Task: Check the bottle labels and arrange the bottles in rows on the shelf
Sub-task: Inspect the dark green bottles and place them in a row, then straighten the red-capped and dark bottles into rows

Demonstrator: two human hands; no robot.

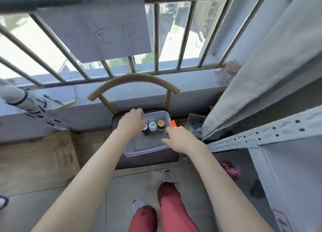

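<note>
Left hand (132, 122) hovers over clear box (139, 150), grip unclear; right hand (177, 139) spread open, empty; three bottles (152, 126) stand upright.

A window-side corner of a high-up flat, used for storage

Steel security bars (156, 40) cross a window that looks down on buildings far below, with a handwritten paper sign (97, 33) hung on them. A pen (53, 99) lies on the sill (90, 108). A chair (132, 78) with a curved wooden back stands against the sill on a tiled floor (122, 188), flattened cardboard (34, 162) to its left. At the right, a pale curtain (261, 75) hangs by a white perforated-steel shelf (261, 132).
</note>
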